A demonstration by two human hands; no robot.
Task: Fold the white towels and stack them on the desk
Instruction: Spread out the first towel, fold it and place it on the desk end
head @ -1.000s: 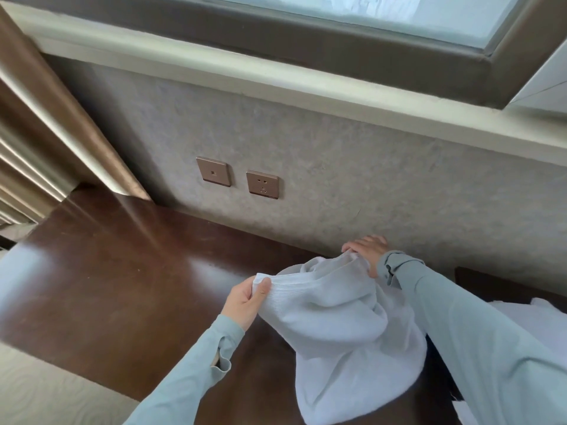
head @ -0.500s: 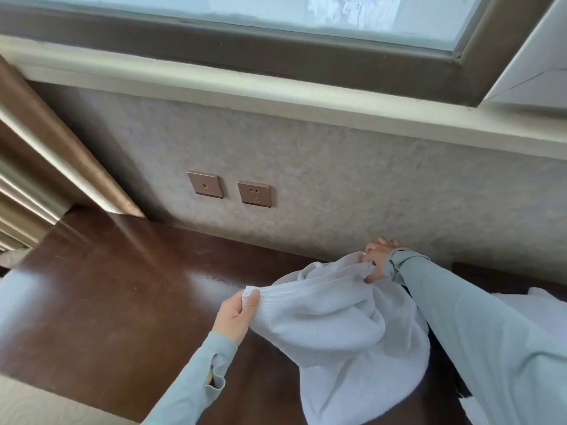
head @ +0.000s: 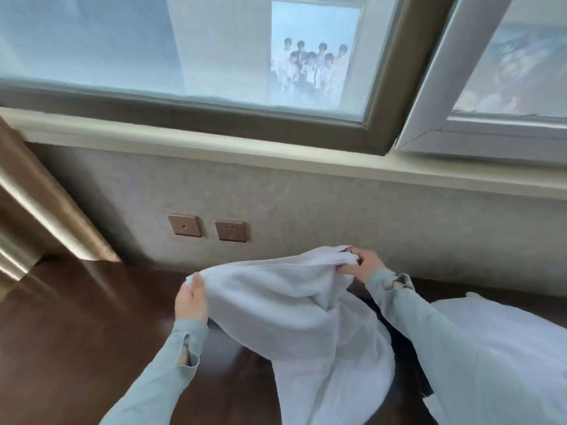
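Nearest you, the dark brown worktop (head: 76,348) carries the lower bulk of the white towel (head: 294,317), which droops in loose, unfolded gathers toward the near right. To the right of your right sleeve lies a second mass of white cloth (head: 497,326), partly hidden by the arm; you cannot tell from this view whether it is folded.

Your left hand (head: 191,302) grips the towel's left corner, thumb on top and fingers curled beneath the hem. Your right hand (head: 360,266) is clamped on the far right corner, fingers bunched round a wad of fabric close to the wall. The upper edge of the towel runs between both hands, slack rather than taut, and raised off the worktop.

Compared with half a second ago, both hands have kept their grips on the same corners. The right hand has turned so that its knuckles and curled fingers now face you more plainly. The view has tilted upward: more of the window (head: 214,56) is now seen.

Farther back, the grey wall (head: 337,216) bears two copper-coloured plates side by side, a switch plate (head: 185,225) on the left and a socket (head: 230,230) on the right. A bronze curtain (head: 36,204) hangs at the far left. Above runs the pale sill (head: 214,148), then the window frame; a blurred picture of a group of people shows through the glass.
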